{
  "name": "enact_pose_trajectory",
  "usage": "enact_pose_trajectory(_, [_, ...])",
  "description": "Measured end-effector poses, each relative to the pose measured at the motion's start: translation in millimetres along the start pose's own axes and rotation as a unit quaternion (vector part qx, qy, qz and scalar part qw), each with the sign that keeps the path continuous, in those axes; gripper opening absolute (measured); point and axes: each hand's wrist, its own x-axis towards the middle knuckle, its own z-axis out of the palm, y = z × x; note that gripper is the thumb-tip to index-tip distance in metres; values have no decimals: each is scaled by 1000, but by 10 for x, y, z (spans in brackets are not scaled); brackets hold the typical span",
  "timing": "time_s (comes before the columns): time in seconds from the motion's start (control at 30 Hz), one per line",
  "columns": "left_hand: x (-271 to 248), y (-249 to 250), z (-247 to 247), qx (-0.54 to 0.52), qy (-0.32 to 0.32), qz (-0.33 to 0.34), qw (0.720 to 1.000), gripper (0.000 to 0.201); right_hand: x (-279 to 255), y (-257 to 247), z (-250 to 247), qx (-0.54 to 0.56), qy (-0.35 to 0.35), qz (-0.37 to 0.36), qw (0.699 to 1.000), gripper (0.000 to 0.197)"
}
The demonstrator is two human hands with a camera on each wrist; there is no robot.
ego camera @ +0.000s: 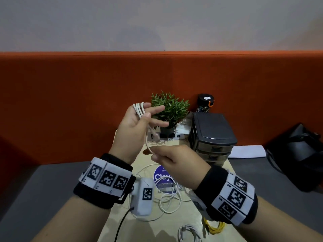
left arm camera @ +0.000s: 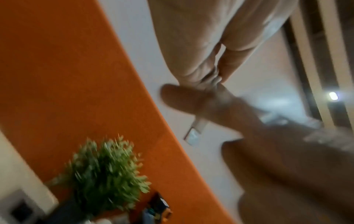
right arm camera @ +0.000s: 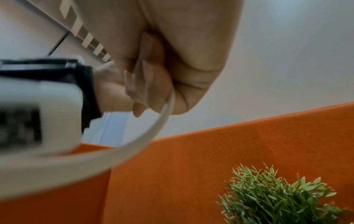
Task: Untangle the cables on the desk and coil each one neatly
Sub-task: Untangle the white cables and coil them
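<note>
My left hand point(ego camera: 146, 115) is raised above the desk, with several loops of a white cable point(ego camera: 139, 109) hung over its fingers and the thumb pinching them. The cable's connector point(ego camera: 156, 137) dangles below the hand and shows in the left wrist view as a blurred plug point(left arm camera: 193, 133). My right hand point(ego camera: 154, 155) pinches the free stretch of the same cable point(right arm camera: 153, 133) just below the left hand. A tangle of white cables point(ego camera: 168, 198) lies on the desk point(ego camera: 157, 227) under my wrists. At the near edge lie a coiled white cable point(ego camera: 188, 233) and a yellow cable point(ego camera: 215, 227).
A potted plant point(ego camera: 170, 109) stands behind my left hand, with a dark drawer unit point(ego camera: 212, 135) and a bottle point(ego camera: 205, 103) to its right. A black bag point(ego camera: 297, 154) and white paper point(ego camera: 248, 151) lie far right. An orange partition point(ego camera: 70, 93) backs the desk.
</note>
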Motion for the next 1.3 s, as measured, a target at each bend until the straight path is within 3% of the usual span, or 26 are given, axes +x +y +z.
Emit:
enact_pose_trajectory(0.07, [-8, -63, -19, 73, -5, 15, 997, 18, -22, -15, -61, 3, 1, -45, 999, 26])
enact_pose_trajectory(0.17, [-6, -127, -36, 88, -18, 11, 996, 18, -27, -24, -143, 17, 5, -69, 997, 21])
enact_pose_trajectory(0.3, [-58, -172, -36, 189, -62, 14, 980, 17, -11, -54, -343, 57, 85, -75, 992, 13])
enact_pose_trajectory(0.47, [-186, -144, 27, 135, -165, -4, 977, 44, 69, 27, -675, 135, 166, -109, 971, 10])
enact_pose_trajectory(0.57, [-208, -111, 51, 81, -200, -22, 976, 38, 138, 115, -709, 185, 197, -115, 956, 5])
enact_pose_trajectory(0.63, [-207, -66, 62, -5, -194, -33, 980, 25, 184, 172, -650, 226, 212, -110, 944, 8])
enact_pose_trajectory(0.7, [-206, -31, 80, -113, -184, -34, 976, 25, 227, 234, -540, 285, 213, -90, 930, 17])
enact_pose_trajectory(0.8, [-191, -8, 108, -229, -182, -39, 955, 26, 272, 298, -303, 385, 156, -40, 909, 33])
enact_pose_trajectory(0.9, [-155, 35, 94, -289, -154, -25, 945, 22, 242, 305, -50, 441, 81, 60, 892, 37])
enact_pose_trajectory(1.0, [-87, 60, 50, -263, -81, -4, 961, 24, 145, 310, 130, 430, 41, 74, 899, 35])
enact_pose_trajectory(1.17, [-56, -11, 76, -212, -15, 25, 977, 28, 65, 207, 118, 216, 41, 39, 975, 22])
enact_pose_trajectory(1.23, [-57, -56, 96, -180, -1, 37, 983, 25, 50, 189, 151, 219, 53, 56, 973, 36])
enact_pose_trajectory(1.3, [-64, -83, 118, -141, 7, 53, 988, 23, 39, 190, 180, 286, 69, 81, 952, 39])
